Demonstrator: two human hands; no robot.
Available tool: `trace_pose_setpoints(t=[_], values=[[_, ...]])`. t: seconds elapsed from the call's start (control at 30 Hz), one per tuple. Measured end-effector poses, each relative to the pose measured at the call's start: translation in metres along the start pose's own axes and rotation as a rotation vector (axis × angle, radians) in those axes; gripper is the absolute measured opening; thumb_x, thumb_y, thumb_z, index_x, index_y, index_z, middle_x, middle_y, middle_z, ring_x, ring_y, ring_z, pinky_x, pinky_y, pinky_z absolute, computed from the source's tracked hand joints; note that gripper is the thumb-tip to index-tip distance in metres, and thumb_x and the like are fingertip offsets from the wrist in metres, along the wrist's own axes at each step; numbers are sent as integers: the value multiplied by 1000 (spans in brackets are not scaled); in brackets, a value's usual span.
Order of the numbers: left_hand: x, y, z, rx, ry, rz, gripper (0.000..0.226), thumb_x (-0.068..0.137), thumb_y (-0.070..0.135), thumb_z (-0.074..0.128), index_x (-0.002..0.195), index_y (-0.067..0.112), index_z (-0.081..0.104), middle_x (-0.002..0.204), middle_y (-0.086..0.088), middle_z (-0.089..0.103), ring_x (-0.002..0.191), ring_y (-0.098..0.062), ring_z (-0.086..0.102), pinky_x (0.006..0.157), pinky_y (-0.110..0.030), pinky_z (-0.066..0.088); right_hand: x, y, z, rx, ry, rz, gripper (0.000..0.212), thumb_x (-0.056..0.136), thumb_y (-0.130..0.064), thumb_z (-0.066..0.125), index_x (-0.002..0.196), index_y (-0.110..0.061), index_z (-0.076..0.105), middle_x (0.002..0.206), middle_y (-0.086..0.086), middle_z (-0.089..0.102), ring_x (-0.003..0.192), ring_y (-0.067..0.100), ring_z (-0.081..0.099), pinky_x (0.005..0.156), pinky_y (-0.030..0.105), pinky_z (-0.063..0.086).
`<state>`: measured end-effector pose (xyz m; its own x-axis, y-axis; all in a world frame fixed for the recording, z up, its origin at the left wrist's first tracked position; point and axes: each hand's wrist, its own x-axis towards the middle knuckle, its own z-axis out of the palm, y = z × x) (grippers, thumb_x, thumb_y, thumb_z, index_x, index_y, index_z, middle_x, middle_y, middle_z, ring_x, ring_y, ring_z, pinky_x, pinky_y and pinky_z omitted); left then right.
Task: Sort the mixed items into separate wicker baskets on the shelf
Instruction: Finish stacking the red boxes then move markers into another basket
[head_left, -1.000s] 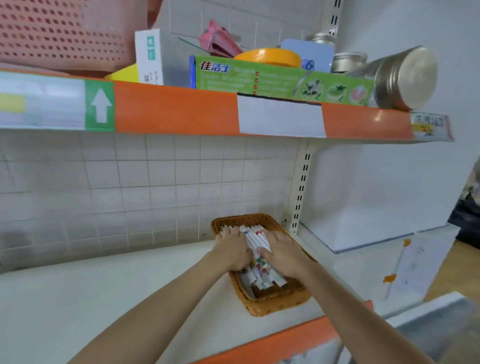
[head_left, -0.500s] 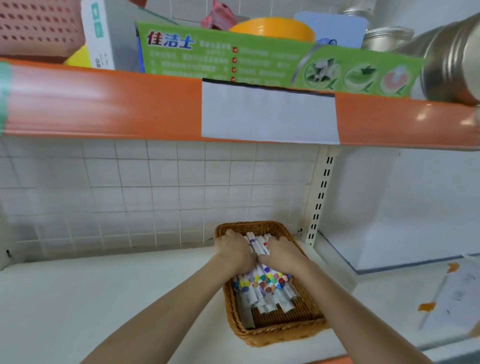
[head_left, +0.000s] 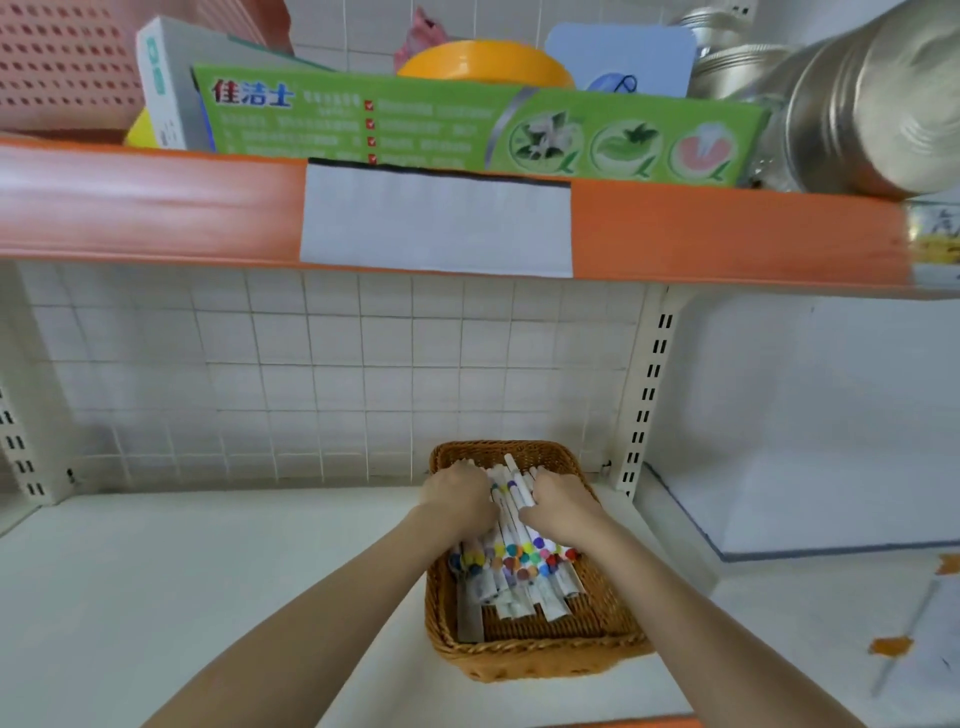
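White shelf (head_left: 208, 597), tiled wall (head_left: 311, 389)

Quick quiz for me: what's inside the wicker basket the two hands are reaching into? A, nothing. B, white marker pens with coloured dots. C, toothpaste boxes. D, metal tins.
B: the wicker basket on the lower shelf holds a bundle of white marker pens with coloured dots, and the left hand and right hand both rest on that bundle.
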<state>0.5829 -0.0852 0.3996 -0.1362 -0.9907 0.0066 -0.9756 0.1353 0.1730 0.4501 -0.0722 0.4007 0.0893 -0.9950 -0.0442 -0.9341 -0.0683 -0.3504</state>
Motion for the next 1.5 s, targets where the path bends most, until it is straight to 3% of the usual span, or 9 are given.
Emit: trace_pose_setpoints(t=[0.13, 0.33, 0.43, 0.6, 0.8, 1.03, 1.23, 1.37, 1.5], values=[[-8, -5, -1, -121, 95, 23, 31, 97, 30, 44, 117, 6, 44, 108, -12, 61, 98, -28, 60, 70, -32, 42, -10, 2, -3, 91, 24, -31, 18, 92, -19, 54, 88, -12, 38, 72, -2, 41, 56, 9, 39, 45, 22, 24], [-35, -16, 1, -306, 226, 35, 26, 99, 27, 39, 113, 5, 38, 97, -18, 64, 85, -35, 61, 62, -36, 42, -20, -16, 5, 220, 26, -115, 31, 92, -21, 54, 118, -10, 42, 93, 3, 54, 78, 18, 56, 60, 29, 44], [-55, -33, -2, -382, 275, -31, 21, 101, 31, 37, 101, 9, 37, 95, -19, 64, 85, -38, 61, 60, -36, 38, -30, -40, 9, 303, -7, -200, 23, 94, -21, 52, 114, -16, 42, 82, -1, 52, 67, 15, 53, 52, 29, 40], [-99, -82, -9, -353, 357, -208, 27, 101, 32, 37, 100, 6, 47, 80, -11, 57, 83, -37, 57, 59, -35, 34, -46, -87, 25, 322, -12, -318, 16, 94, -23, 52, 106, -15, 46, 85, -2, 48, 79, 20, 51, 55, 29, 32], [-150, -148, -22, -384, 395, -369, 30, 99, 33, 40, 102, 6, 51, 85, -14, 60, 78, -33, 55, 61, -34, 38, -64, -152, 48, 274, -75, -418, 14, 90, -24, 54, 98, -14, 47, 87, 1, 50, 83, 22, 50, 57, 30, 31], [-207, -229, -40, -371, 400, -440, 26, 96, 27, 40, 100, 3, 51, 73, -7, 52, 65, -27, 47, 49, -32, 29, -91, -234, 85, 280, -145, -415, 27, 92, -24, 49, 112, -6, 48, 93, 8, 53, 80, 26, 51, 52, 28, 31], [-256, -312, -52, -306, 378, -449, 22, 94, 24, 45, 101, 6, 53, 91, -16, 62, 82, -35, 57, 61, -33, 36, -114, -315, 129, 311, -176, -409, 31, 93, -22, 48, 119, -5, 48, 107, 17, 61, 93, 34, 63, 69, 35, 47], [-283, -361, -58, -252, 373, -472, 26, 94, 25, 46, 108, 6, 55, 100, -17, 63, 95, -38, 58, 67, -31, 37, -128, -365, 153, 392, -171, -407, 32, 92, -22, 48, 121, -8, 49, 106, 17, 62, 91, 34, 64, 78, 41, 53], [-301, -405, -63, -250, 380, -469, 17, 93, 25, 47, 99, 10, 50, 96, -15, 63, 88, -35, 57, 65, -31, 35, -134, -405, 171, 367, -173, -437, 34, 94, -22, 48, 125, -10, 44, 100, 12, 59, 85, 29, 59, 59, 31, 41]])
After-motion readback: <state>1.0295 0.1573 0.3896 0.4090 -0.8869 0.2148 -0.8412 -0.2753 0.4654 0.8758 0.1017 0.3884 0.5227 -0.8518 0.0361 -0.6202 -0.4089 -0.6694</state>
